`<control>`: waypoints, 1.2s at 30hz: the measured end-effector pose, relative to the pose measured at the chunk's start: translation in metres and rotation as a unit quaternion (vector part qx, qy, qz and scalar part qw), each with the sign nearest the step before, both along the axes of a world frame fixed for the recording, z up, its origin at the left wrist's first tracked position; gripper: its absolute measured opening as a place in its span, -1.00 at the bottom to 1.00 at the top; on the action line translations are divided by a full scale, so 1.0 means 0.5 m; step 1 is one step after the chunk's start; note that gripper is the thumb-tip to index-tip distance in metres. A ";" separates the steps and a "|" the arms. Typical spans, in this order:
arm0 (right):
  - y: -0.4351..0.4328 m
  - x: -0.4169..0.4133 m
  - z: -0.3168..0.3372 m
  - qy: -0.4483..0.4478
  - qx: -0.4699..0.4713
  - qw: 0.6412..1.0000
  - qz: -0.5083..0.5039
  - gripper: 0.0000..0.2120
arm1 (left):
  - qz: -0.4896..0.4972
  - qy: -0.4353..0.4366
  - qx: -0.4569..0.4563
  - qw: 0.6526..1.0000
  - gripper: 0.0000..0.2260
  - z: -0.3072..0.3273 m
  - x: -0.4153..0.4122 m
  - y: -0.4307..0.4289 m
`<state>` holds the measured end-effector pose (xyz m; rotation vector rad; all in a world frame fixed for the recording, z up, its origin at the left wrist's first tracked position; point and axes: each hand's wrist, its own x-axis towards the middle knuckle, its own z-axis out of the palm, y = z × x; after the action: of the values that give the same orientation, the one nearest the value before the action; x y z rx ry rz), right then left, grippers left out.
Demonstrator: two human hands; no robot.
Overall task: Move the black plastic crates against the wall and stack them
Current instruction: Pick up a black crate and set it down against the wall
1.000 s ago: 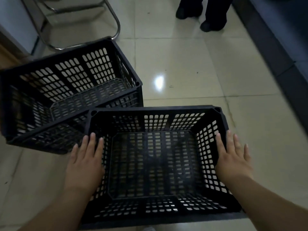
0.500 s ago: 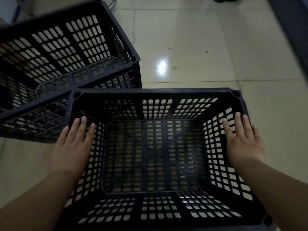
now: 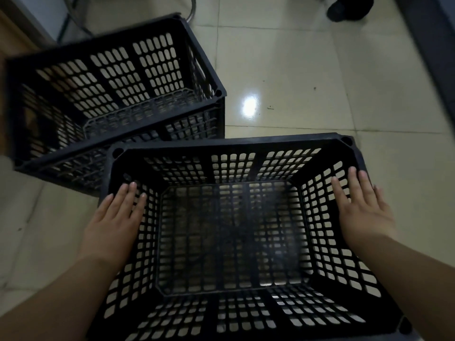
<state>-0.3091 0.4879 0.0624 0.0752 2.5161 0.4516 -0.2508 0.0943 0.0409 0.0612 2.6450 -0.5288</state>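
Observation:
A black lattice crate [image 3: 229,143] fills the lower middle of the head view, open side up and empty. My left hand [image 3: 115,222] lies flat against its left side wall and my right hand [image 3: 362,207] presses flat on its right side wall, fingers pointing forward, so the crate is held between the two palms. A second black crate [image 3: 126,70], also empty, stands on the tiled floor just beyond and to the left. Its near corner is hidden behind the held crate's far left corner.
Glossy cream floor tiles [image 3: 283,57] stretch ahead and to the right. A person's dark shoes [image 3: 349,8] stand at the top right. A dark wall base [image 3: 428,57] runs along the right edge. A chrome chair leg [image 3: 192,11] and a pale cabinet [image 3: 22,20] are behind the far crate.
The held crate has come closer and looms larger in view, with both hands in the same places on its sides. The far crate has stayed put.

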 end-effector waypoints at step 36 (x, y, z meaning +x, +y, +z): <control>-0.707 0.956 0.448 -0.032 -0.049 0.825 0.562 -0.38 | 0.551 -0.047 -0.018 0.833 -0.39 0.457 1.617 -0.147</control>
<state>0.1691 0.1342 0.2862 -1.4890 2.2459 0.7258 0.5578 0.0206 0.2694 -1.3147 2.0745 -0.1401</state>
